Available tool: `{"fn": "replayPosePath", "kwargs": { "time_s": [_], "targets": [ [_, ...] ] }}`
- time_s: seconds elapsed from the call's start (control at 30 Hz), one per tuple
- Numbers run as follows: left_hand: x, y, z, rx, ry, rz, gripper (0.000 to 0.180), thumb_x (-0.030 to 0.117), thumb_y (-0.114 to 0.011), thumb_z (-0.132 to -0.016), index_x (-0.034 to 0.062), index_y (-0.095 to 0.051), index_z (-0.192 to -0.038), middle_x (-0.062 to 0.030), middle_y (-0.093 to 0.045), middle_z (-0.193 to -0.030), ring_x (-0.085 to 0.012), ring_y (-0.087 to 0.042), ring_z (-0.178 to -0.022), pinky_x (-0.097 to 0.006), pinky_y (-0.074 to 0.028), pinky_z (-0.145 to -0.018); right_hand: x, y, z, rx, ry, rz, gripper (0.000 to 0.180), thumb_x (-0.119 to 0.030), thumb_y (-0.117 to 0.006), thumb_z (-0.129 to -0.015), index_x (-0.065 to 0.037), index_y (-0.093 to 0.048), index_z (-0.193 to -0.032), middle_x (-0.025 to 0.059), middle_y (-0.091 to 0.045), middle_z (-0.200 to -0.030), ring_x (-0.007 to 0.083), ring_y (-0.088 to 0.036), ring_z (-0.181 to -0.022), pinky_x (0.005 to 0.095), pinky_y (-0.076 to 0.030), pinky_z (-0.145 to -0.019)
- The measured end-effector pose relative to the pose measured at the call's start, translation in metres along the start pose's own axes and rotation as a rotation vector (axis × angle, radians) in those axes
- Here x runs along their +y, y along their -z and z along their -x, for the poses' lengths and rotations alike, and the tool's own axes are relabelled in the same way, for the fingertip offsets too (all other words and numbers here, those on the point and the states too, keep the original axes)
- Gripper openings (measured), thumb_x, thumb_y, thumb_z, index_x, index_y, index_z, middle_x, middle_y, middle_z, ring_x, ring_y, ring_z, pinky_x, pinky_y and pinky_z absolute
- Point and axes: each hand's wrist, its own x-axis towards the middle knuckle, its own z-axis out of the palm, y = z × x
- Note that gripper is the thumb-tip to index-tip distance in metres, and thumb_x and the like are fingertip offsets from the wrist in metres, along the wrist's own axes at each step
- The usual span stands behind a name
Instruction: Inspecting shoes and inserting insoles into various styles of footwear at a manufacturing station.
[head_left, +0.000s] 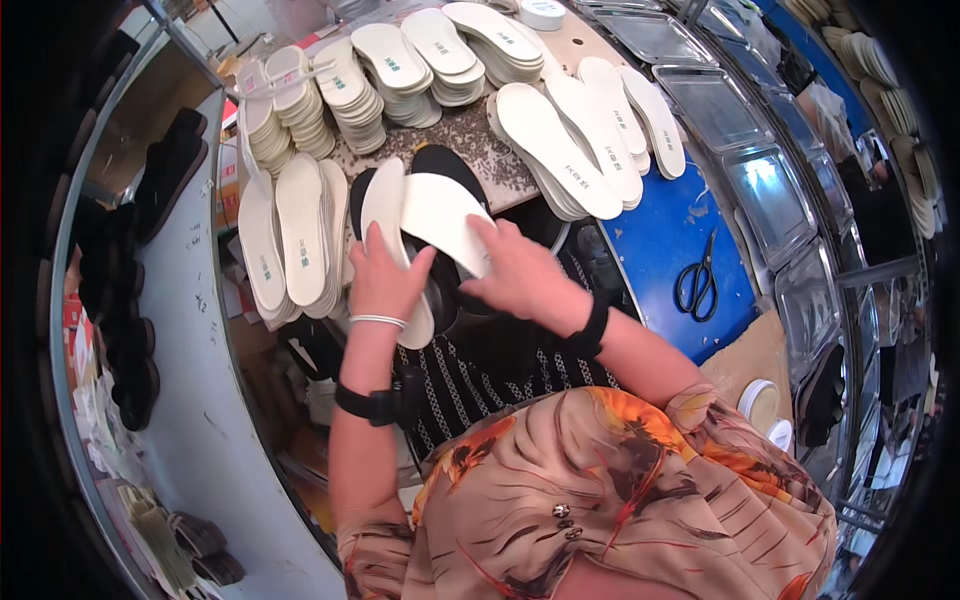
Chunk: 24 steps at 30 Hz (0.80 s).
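My left hand [386, 280] grips a cream insole [382, 195] that stands almost lengthwise, its lower end showing below my fingers. In my right hand [525, 278] is a second white insole [437, 212], tilted, with its plain face up and its wide end toward the first one. My thumb and fingers close on its near end. Beneath both lies a pair of black shoes [440, 160], partly covered by the insoles and my hands. Close by on the left are two insole stacks, an outer one [262, 235] and an inner one [305, 230].
More insole stacks [392, 60] line the far side of the speckled table [490, 170]. Others [560, 150] lie at the right. Black scissors [697, 285] rest on a blue board [640, 235]. Metal trays [765, 185] stand along the right, and a shelf panel [180, 330] rises at left.
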Motion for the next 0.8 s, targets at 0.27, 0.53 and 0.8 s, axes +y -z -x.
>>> {"fn": "replayPosePath", "kwargs": {
  "time_s": [0.27,0.53,0.8],
  "targets": [
    [-0.046,0.087,0.066,-0.42,0.145,0.729,0.021,0.018,-0.055,-0.088,-0.0004,-0.054,-0.097,-0.0022,-0.056,-0.068,-0.0079,-0.049,-0.05,-0.021,-0.039,-0.045,0.041,0.079,0.046,-0.543,-0.199,-1.09,0.019,-0.021,-0.062,-0.083,-0.002,-0.06,-0.085,0.0039,-0.059,-0.065,0.0076,-0.055,-0.05,0.0192,-0.042,-0.044],
    [-0.031,0.048,0.031,-0.678,0.222,0.712,0.021,0.023,-0.054,-0.088,0.0023,-0.056,-0.09,-0.0038,-0.057,-0.066,-0.0121,-0.054,-0.056,-0.024,-0.043,-0.047,0.029,0.025,0.002,-0.396,0.006,-0.998,0.021,-0.02,-0.06,-0.079,0.001,-0.061,-0.076,0.0083,-0.056,-0.061,0.0182,-0.056,-0.047,0.03,-0.045,-0.044],
    [0.032,-0.013,-0.023,-0.494,-0.097,-0.583,0.019,0.007,-0.051,-0.081,0.0014,-0.066,-0.091,-0.0193,-0.064,-0.095,-0.032,-0.063,-0.089,-0.038,-0.052,-0.075,-0.006,-0.021,-0.064,-0.05,0.362,0.5,0.014,-0.014,-0.056,-0.071,-0.008,-0.069,-0.069,0.0099,-0.065,-0.068,0.0232,-0.065,-0.064,0.0327,-0.051,-0.052]
  ]
}}
